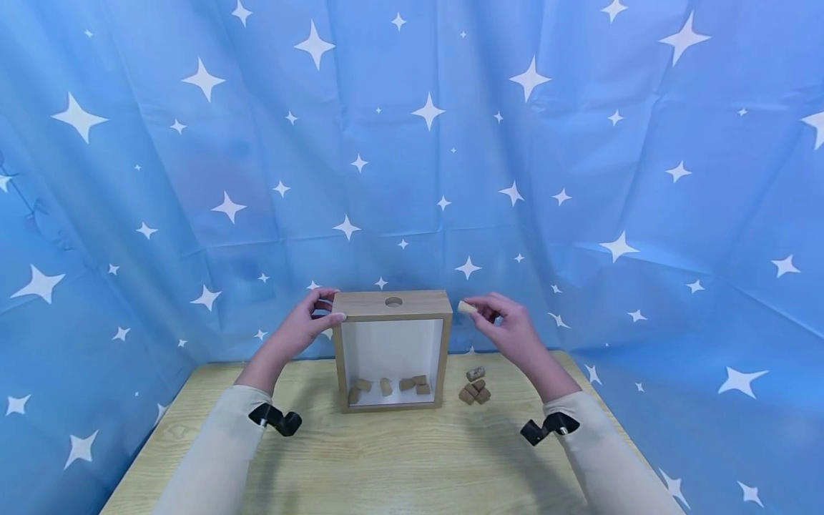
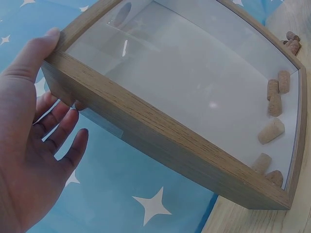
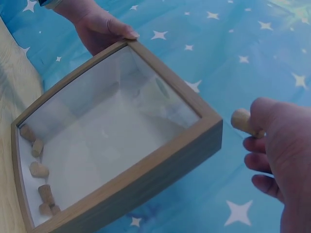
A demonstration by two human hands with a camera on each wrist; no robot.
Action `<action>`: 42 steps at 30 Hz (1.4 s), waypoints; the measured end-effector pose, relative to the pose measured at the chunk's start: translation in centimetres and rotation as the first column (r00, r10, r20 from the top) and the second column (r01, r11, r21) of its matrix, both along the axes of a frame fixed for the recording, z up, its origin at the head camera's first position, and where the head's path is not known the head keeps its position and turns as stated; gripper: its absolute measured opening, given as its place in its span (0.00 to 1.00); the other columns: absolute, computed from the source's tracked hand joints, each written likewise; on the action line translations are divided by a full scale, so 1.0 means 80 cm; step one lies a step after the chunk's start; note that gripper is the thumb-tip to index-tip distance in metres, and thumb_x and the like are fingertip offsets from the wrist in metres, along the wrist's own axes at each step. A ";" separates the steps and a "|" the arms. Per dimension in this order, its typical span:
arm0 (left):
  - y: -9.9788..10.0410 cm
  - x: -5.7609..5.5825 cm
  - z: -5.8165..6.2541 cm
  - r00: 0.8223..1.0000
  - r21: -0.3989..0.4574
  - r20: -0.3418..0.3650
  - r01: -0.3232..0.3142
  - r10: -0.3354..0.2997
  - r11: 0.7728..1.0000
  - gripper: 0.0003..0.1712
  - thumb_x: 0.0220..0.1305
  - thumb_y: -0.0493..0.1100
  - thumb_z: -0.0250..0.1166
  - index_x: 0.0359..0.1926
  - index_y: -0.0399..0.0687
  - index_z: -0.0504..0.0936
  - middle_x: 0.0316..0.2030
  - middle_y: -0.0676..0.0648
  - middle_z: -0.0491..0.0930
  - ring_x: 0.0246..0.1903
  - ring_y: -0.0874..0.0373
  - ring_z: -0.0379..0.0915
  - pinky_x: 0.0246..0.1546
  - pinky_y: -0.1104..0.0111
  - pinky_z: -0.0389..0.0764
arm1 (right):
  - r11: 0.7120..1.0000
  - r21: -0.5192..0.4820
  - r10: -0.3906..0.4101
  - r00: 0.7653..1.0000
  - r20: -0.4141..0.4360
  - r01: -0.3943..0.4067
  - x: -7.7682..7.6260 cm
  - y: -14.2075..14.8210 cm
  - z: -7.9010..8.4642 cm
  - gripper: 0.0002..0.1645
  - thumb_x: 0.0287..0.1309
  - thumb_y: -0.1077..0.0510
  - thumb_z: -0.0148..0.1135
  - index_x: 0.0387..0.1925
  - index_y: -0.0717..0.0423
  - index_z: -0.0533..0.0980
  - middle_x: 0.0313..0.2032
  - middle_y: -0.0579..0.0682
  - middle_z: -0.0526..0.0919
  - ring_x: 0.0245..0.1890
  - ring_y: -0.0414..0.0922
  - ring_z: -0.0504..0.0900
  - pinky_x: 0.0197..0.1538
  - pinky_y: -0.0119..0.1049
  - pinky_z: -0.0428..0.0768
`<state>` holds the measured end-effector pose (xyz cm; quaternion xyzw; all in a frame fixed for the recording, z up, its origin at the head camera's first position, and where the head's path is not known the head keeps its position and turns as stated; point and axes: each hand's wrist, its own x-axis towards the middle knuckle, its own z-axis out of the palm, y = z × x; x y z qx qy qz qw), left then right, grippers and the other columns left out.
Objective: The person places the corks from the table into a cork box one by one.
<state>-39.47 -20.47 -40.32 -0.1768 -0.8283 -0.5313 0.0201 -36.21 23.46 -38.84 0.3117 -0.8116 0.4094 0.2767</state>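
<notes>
A wooden shadow box (image 1: 391, 305) with a clear front and a round hole in its top stands upright on the table. Several corks (image 1: 386, 387) lie along its inside bottom. My left hand (image 1: 305, 325) grips the box's upper left corner, thumb at the front edge and fingers around the side and back. In the left wrist view the thumb (image 2: 36, 53) presses the frame corner. Just right of the box's top, my right hand (image 1: 508, 325) pinches a cork (image 3: 241, 119) between thumb and fingers, apart from the box.
On the table (image 1: 399, 458), right of the box, several loose corks (image 1: 475, 391) lie in a small cluster, one printed cork (image 1: 476, 373) behind them. A blue star-patterned cloth (image 1: 412, 179) hangs behind the table and at both sides.
</notes>
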 end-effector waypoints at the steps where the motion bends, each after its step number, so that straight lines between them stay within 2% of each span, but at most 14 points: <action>1: 0.000 0.000 0.000 1.000 0.001 0.001 0.001 -0.001 1.000 0.43 0.76 0.60 0.73 0.81 0.51 0.67 0.69 0.37 0.70 0.69 0.37 0.69 0.67 0.44 0.76 | 1.000 -0.003 0.005 1.000 -0.004 -0.005 -0.001 -0.002 0.001 0.16 0.72 0.68 0.72 0.57 0.53 0.90 0.34 0.45 0.83 0.32 0.43 0.80 0.33 0.34 0.79; 6: 0.000 -0.001 0.000 1.000 0.002 -0.003 0.006 -0.006 1.000 0.43 0.76 0.60 0.73 0.81 0.51 0.67 0.69 0.37 0.69 0.69 0.36 0.68 0.66 0.45 0.76 | 1.000 -0.010 0.015 1.000 -0.008 -0.015 -0.005 -0.013 0.011 0.14 0.71 0.67 0.73 0.54 0.53 0.91 0.33 0.45 0.83 0.32 0.43 0.81 0.34 0.32 0.79; 17: 0.002 0.001 0.001 1.000 -0.006 -0.004 0.012 -0.012 1.000 0.45 0.75 0.62 0.73 0.82 0.50 0.66 0.71 0.37 0.69 0.70 0.36 0.68 0.67 0.42 0.75 | 1.000 0.014 0.003 0.996 0.088 -0.004 -0.009 -0.034 0.025 0.09 0.73 0.59 0.75 0.52 0.52 0.89 0.35 0.44 0.88 0.35 0.44 0.84 0.37 0.35 0.82; 26: 0.004 0.000 0.003 1.000 -0.003 -0.011 0.016 -0.016 1.000 0.45 0.76 0.61 0.72 0.82 0.49 0.65 0.71 0.37 0.68 0.70 0.37 0.68 0.67 0.43 0.76 | 0.998 0.063 0.020 0.997 0.079 -0.025 -0.011 -0.053 0.045 0.07 0.72 0.59 0.76 0.49 0.51 0.88 0.34 0.42 0.87 0.32 0.44 0.83 0.33 0.38 0.81; 30: 0.004 0.000 0.002 1.000 0.002 -0.006 0.011 -0.011 1.000 0.45 0.76 0.61 0.73 0.82 0.49 0.66 0.71 0.37 0.69 0.70 0.37 0.68 0.67 0.43 0.76 | 0.995 0.092 0.031 0.997 0.076 -0.038 -0.018 -0.067 0.054 0.07 0.73 0.59 0.76 0.49 0.53 0.88 0.35 0.43 0.87 0.32 0.44 0.83 0.35 0.40 0.82; 36: 0.002 0.000 0.001 1.000 0.009 -0.008 0.023 -0.023 1.000 0.44 0.76 0.60 0.73 0.82 0.48 0.66 0.70 0.36 0.69 0.70 0.37 0.68 0.65 0.45 0.77 | 0.986 0.166 0.021 0.996 0.086 -0.035 -0.032 -0.090 0.059 0.09 0.72 0.59 0.76 0.50 0.55 0.89 0.36 0.44 0.87 0.33 0.42 0.83 0.36 0.37 0.83; 42: 0.001 0.000 0.000 1.000 0.011 -0.011 0.017 -0.017 1.000 0.44 0.76 0.60 0.73 0.82 0.49 0.66 0.70 0.36 0.68 0.70 0.35 0.67 0.65 0.44 0.76 | 0.980 0.184 0.063 0.994 0.088 -0.078 -0.041 -0.110 0.060 0.08 0.72 0.60 0.75 0.50 0.55 0.89 0.37 0.44 0.87 0.33 0.42 0.83 0.36 0.37 0.85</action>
